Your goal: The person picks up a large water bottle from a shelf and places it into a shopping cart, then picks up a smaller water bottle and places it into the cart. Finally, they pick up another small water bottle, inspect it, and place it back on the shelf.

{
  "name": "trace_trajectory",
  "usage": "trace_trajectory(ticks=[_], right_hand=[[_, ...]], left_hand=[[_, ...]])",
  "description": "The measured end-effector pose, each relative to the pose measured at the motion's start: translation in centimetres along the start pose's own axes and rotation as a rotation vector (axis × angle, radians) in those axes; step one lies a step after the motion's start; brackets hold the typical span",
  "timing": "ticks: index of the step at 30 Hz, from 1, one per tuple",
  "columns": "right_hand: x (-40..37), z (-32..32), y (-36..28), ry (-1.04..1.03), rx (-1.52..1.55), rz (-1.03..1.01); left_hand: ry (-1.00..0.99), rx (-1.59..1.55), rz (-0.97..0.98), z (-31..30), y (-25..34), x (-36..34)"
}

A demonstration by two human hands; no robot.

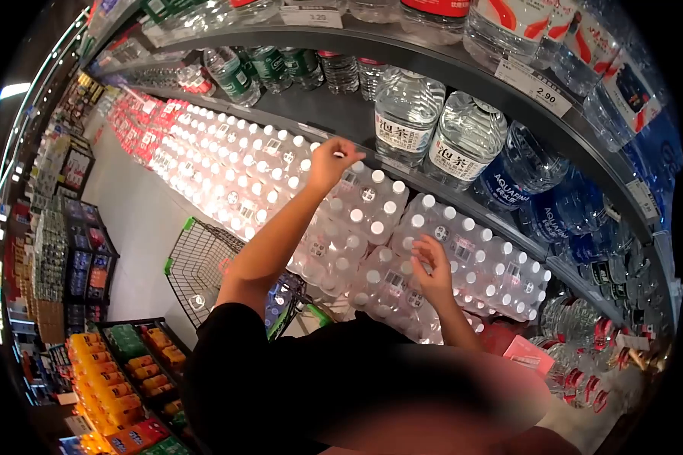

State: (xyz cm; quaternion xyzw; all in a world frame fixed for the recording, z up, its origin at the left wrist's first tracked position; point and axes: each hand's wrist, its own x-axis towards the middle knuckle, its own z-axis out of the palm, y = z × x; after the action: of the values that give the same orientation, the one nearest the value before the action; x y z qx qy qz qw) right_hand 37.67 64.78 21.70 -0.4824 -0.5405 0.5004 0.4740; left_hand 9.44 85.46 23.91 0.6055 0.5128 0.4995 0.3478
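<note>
Shrink-wrapped bottle packs [454,231] stacked along the shelf [288,121], white caps up. Left hand [337,161] over them by the shelf edge, fingers curled, can't tell if gripping. Right hand [434,267] over packs too, fingers loosely parted, contact unclear. Cart [193,262] beside; big jugs [463,144] on shelf.

I'm getting glossy, clear plastic across the bottle packs [463,246], smooth white plastic on the caps [428,201], shiny ribbed plastic on the big jug [407,98], and now matt black cloth, the shirt [281,371].
</note>
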Motion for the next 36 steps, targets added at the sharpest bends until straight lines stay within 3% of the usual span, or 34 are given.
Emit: trace_trajectory(ticks=[2,6,10,14,15,20,23,28,32,36], right_hand=[[-1.5,-0.2,0.4,0.046,0.024,0.026],[-3.9,0.9,0.7,-0.056,0.045,-0.001],[-5.1,5.0,-1.2,-0.343,0.071,0.04],[-6.4,9.3,-1.8,-0.744,-0.019,-0.011],[-6.9,10.3,-2.4,-0.842,-0.013,0.074],[-9.8,16.1,-4.5,-1.219,-0.098,-0.074],[-11.2,19.5,-2.4,-1.276,-0.249,-0.163],[-12.6,23.3,5.0,-1.178,-0.554,-0.451],[-14.1,24.3,9.0,-1.048,-0.668,-0.61],[-16.1,26.0,11.2,-1.006,-0.709,-0.533]], left_hand=[[-0.016,0.098,-0.139,-3.1,0.9,-7.4],[0.154,-0.147,-0.314,-8.1,-2.4,-23.2],[0.297,0.114,-0.51,-12.4,-1.1,-35.7],[0.403,0.198,-0.531,-13.5,-2.7,-45.5],[0.431,0.212,-0.554,-13.4,-2.1,-47.3],[0.653,0.218,-0.626,-12.0,1.9,-55.3],[0.734,0.322,-0.571,-12.7,2.8,-59.0],[0.842,0.242,-0.57,-15.2,-0.8,-63.0],[0.717,0.238,-0.683,-19.1,-4.4,-64.4],[0.521,0.289,-0.791,-23.3,-5.7,-64.9]])
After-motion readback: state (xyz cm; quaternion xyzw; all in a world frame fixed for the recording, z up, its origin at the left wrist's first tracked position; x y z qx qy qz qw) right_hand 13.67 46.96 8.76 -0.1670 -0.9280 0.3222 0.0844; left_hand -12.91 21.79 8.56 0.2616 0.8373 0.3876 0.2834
